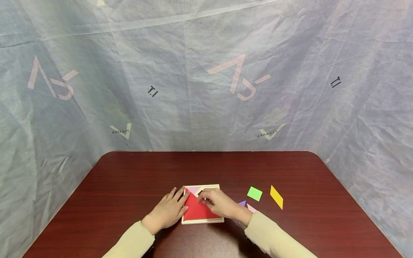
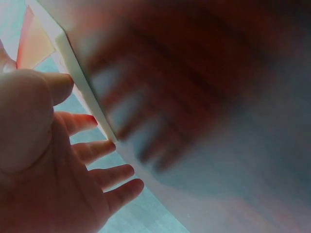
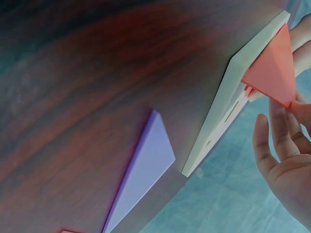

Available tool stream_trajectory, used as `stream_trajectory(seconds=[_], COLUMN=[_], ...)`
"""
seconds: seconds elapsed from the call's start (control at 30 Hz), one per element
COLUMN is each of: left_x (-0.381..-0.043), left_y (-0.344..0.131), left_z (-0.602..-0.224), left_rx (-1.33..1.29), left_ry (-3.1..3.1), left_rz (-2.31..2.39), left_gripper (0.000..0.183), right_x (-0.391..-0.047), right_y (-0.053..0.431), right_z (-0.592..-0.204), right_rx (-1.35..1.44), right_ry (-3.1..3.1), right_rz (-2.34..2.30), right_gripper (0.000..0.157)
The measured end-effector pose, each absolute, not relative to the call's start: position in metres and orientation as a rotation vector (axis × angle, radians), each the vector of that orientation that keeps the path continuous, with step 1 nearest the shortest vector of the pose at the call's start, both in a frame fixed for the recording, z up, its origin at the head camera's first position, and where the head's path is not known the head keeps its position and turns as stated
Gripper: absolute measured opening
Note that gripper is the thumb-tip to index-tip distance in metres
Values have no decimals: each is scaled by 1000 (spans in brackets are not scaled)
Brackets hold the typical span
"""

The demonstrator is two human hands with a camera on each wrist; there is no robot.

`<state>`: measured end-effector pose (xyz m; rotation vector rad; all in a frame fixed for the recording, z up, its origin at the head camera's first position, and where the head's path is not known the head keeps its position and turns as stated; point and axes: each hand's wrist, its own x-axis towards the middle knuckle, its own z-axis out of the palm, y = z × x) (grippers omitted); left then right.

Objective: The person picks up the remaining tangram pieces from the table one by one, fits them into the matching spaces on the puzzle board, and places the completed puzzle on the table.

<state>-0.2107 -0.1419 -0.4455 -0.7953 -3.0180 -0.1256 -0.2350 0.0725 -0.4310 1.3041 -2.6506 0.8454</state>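
Note:
A pale square puzzle tray [image 1: 203,221] lies on the table. Across its lower left half is a large red triangle [image 1: 196,211], and a pink piece [image 1: 193,189] shows at its upper edge. My left hand [image 1: 169,209] is spread at the tray's left side, fingers straight and fingertips over the rim. Over the tray, my right hand [image 1: 217,201] pinches the edge of the red triangle between thumb and finger. From the right wrist view, the thumb meets a corner of this red triangle [image 3: 274,68], which stands tilted up by the tray rim [image 3: 228,82].
Right of the tray lie a green square [image 1: 255,194] and a yellow parallelogram [image 1: 276,197]. A purple piece [image 1: 242,203] and a pink triangle [image 1: 251,208] are partly hidden by my right forearm. Behind the dark red table [image 1: 145,168] hangs a grey printed cloth [image 1: 187,118].

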Motion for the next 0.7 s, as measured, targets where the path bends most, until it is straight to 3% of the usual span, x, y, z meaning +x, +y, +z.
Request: stream_trajectory(seconds=[0.7], left_x=[-214], left_y=[-143], left_z=[-451], left_rx=[-788], left_ry=[-3013], left_rz=[-134], left_gripper=[49], right_x=[-237], right_y=[73], right_z=[-434], right_rx=[1344], right_ry=[-2649], right_rz=[819], right_gripper=[22])
